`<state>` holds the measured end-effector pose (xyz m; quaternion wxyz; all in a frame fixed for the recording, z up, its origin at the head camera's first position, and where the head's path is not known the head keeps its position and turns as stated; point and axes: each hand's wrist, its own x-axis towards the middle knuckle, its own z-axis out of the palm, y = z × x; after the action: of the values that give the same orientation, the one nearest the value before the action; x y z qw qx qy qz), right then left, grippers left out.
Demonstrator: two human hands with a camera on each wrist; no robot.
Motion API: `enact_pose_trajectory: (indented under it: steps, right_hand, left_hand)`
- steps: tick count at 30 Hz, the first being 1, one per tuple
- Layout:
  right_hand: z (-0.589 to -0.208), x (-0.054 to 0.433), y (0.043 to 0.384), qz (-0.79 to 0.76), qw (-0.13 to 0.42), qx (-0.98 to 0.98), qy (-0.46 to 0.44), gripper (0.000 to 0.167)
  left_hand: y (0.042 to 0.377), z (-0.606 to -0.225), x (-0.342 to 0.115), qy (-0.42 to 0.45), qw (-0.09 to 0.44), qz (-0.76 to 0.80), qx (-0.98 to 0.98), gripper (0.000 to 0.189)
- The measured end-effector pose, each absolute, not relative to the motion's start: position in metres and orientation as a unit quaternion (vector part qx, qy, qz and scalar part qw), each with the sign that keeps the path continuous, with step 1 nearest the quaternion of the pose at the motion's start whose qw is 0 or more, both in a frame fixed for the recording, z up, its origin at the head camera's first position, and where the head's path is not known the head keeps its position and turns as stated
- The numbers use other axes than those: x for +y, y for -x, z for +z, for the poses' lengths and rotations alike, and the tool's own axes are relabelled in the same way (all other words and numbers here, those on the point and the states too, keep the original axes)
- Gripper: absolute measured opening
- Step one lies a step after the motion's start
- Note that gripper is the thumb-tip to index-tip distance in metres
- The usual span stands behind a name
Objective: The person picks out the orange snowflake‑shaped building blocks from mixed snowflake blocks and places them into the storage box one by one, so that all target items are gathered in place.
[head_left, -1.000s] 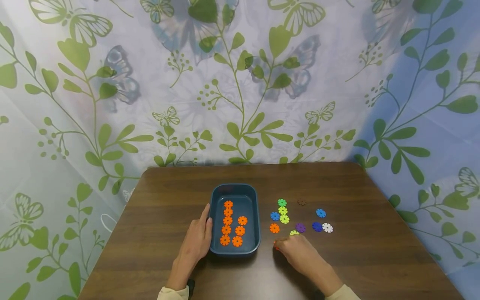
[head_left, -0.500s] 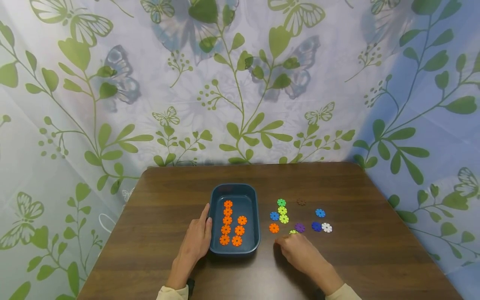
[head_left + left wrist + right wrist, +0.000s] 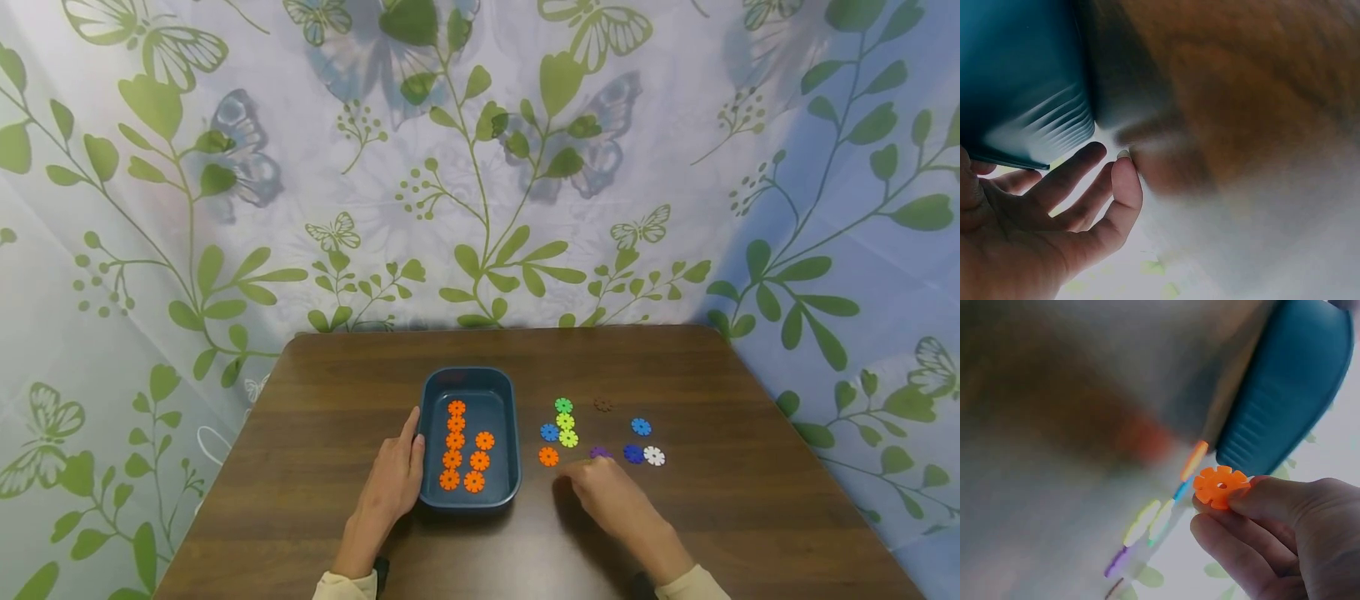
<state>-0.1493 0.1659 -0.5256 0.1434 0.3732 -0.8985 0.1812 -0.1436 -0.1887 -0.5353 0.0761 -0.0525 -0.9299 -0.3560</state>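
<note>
In the right wrist view, the thumb and fingers of my right hand [image 3: 611,497] pinch an orange flower-shaped disc [image 3: 1213,487] with a notched edge and a small centre hole. The hand hides this disc in the head view, where it hovers just in front of another orange disc [image 3: 549,457] on the table. My left hand [image 3: 392,475] is at the left side of a dark blue tray [image 3: 517,467]. Its thumb is at the tray's rim, with the index finger along the outer wall and the other fingers loosely bent. Two columns of orange discs [image 3: 456,440] lie inside the tray.
Right of the tray lie green [image 3: 563,405], yellow-green [image 3: 568,438], light blue [image 3: 550,432], brown [image 3: 603,404], dark blue [image 3: 633,454] and white [image 3: 654,456] discs. A purple disc [image 3: 598,452] is partly behind my right hand. A patterned curtain [image 3: 480,167] hangs behind the wooden table [image 3: 337,375].
My right hand has moved slightly right and away from me, now covering the near yellow-green disc and part of the purple one. My left hand and the tray stay in place.
</note>
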Motion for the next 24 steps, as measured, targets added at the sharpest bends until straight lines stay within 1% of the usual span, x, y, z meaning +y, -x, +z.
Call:
enact_pose_trajectory:
  steps: [8, 16, 21, 24]
  right_hand:
    - [-0.508, 0.172, 0.154, 0.188, 0.221, -0.877, -0.384, 0.039]
    - [-0.484, 0.174, 0.156, 0.186, 0.242, -0.886, -0.350, 0.036]
    - [-0.470, 0.176, 0.160, 0.188, 0.266, -0.873, -0.362, 0.042]
    - [-0.465, 0.177, 0.162, 0.195, 0.276, -0.864, -0.373, 0.042]
  left_hand:
    - [0.142, -0.534, -0.188, 0.048, 0.076, -0.356, -0.930, 0.055]
    - [0.144, -0.534, -0.188, 0.068, 0.094, -0.350, -0.930, 0.052]
    - [0.144, -0.533, -0.188, 0.069, 0.093, -0.354, -0.928, 0.052]
    - [0.143, -0.533, -0.187, 0.068, 0.092, -0.353, -0.928, 0.052]
